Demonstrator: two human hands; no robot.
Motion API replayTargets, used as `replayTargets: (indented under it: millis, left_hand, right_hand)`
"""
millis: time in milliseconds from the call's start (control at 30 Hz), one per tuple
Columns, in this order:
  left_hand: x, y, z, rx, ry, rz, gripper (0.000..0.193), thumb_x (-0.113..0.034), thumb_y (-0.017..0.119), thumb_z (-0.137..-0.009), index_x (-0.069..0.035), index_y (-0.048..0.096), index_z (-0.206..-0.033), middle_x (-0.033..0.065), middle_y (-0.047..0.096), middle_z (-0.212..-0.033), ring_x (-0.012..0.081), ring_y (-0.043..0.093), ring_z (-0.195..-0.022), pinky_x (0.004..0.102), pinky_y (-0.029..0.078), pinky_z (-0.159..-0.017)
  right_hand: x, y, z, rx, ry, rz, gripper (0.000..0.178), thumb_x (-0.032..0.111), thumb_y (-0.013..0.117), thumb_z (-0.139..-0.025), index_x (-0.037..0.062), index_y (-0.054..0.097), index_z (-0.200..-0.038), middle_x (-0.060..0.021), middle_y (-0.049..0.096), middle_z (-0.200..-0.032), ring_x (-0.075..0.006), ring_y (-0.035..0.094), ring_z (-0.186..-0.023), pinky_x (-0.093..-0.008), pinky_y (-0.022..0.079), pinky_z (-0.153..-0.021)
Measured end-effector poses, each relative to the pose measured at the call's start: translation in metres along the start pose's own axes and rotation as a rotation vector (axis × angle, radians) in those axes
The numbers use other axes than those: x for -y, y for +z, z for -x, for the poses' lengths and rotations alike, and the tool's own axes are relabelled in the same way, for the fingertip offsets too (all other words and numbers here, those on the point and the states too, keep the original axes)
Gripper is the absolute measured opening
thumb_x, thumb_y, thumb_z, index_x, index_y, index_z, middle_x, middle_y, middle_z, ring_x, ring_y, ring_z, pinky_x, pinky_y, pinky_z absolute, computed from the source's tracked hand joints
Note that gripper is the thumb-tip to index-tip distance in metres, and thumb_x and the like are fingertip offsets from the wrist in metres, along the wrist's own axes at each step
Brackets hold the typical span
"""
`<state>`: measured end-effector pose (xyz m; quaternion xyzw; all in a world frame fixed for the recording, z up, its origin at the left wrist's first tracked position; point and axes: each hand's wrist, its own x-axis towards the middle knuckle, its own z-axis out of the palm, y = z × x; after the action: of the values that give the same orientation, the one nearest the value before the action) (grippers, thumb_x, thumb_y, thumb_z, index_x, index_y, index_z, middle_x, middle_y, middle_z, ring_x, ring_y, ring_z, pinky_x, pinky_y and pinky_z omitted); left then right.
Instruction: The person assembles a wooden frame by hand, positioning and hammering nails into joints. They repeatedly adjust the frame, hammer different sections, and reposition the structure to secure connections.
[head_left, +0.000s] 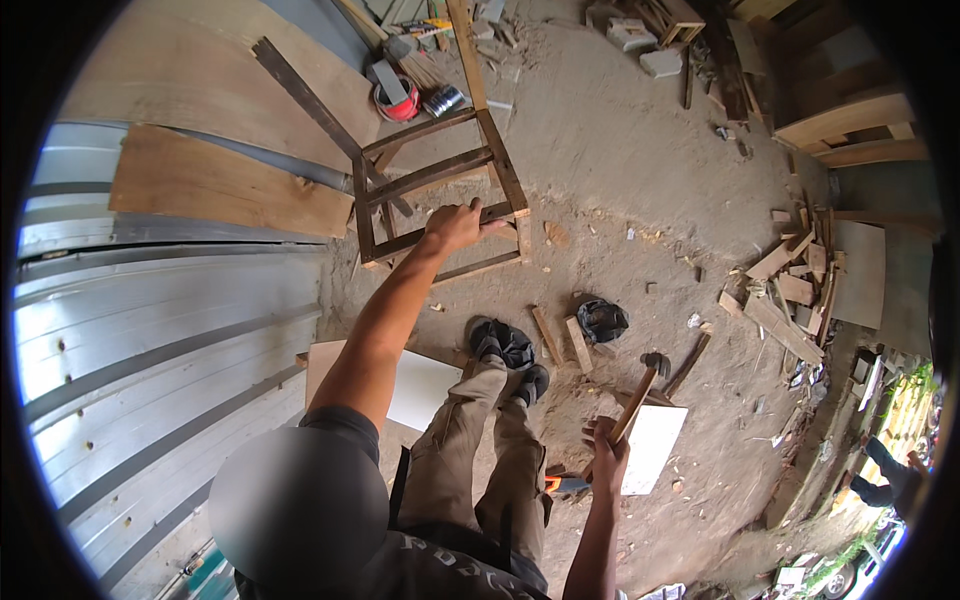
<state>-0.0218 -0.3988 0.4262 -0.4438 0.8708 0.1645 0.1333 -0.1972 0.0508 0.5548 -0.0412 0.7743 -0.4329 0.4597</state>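
Observation:
A bare wooden chair frame (432,178) with long back posts stands ahead of me on the dirt ground. My left hand (460,226) reaches out to it and is closed over its near rail, close to the right corner. Low on the right, my right hand (606,452) is wrapped round the wooden handle of a hammer (636,402). The hammer's dark head points up and away from me, above a white board (655,445). Beside my right leg is an orange and blue object (566,484) whose kind I cannot make out.
Corrugated metal wall (150,350) and leaning plywood (230,185) line the left. A red bucket (397,103) and a metal can (443,100) stand beyond the chair frame. Wood scraps (785,290) are heaped right. A black bag (602,320) lies near my feet. Another person (895,475) is far right.

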Motion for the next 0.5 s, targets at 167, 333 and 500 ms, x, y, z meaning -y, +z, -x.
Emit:
replayTargets:
  millis: [167, 333, 500]
  left_hand:
    - [0.017, 0.131, 0.002, -0.042, 0.092, -0.057, 0.087, -0.075, 0.042, -0.086, 0.005, 0.057, -0.117, 0.0155, 0.066, -0.062, 0.0269, 0.068, -0.054, 0.0379, 0.053, -0.043]
    - [-0.002, 0.214, 0.036, 0.127, 0.011, 0.063, 0.081, -0.068, 0.05, -0.088, 0.005, 0.052, -0.121, 0.0179, 0.068, -0.072, 0.031, 0.07, -0.063, 0.0398, 0.057, -0.053]
    - [-0.034, 0.251, 0.053, 0.221, -0.083, 0.217, 0.074, -0.062, 0.057, -0.087, 0.004, 0.051, -0.121, 0.0193, 0.068, -0.091, 0.0323, 0.069, -0.082, 0.0423, 0.057, -0.068]
  right_hand:
    - [-0.053, 0.018, -0.024, 0.012, 0.103, 0.034, 0.029, 0.018, 0.059, -0.095, -0.0027, 0.06, -0.115, -0.0127, 0.067, -0.1, -0.0222, 0.067, -0.088, -0.0329, 0.055, -0.074]
    - [-0.073, 0.029, -0.025, 0.103, 0.202, 0.197, 0.032, 0.02, 0.058, -0.095, -0.0049, 0.059, -0.115, -0.0125, 0.067, -0.097, -0.0193, 0.067, -0.087, -0.0317, 0.052, -0.077]
    - [-0.07, 0.043, -0.049, 0.191, 0.179, 0.285, 0.03, 0.02, 0.058, -0.095, -0.005, 0.06, -0.111, -0.0124, 0.067, -0.091, -0.0204, 0.069, -0.083, -0.0317, 0.056, -0.071]
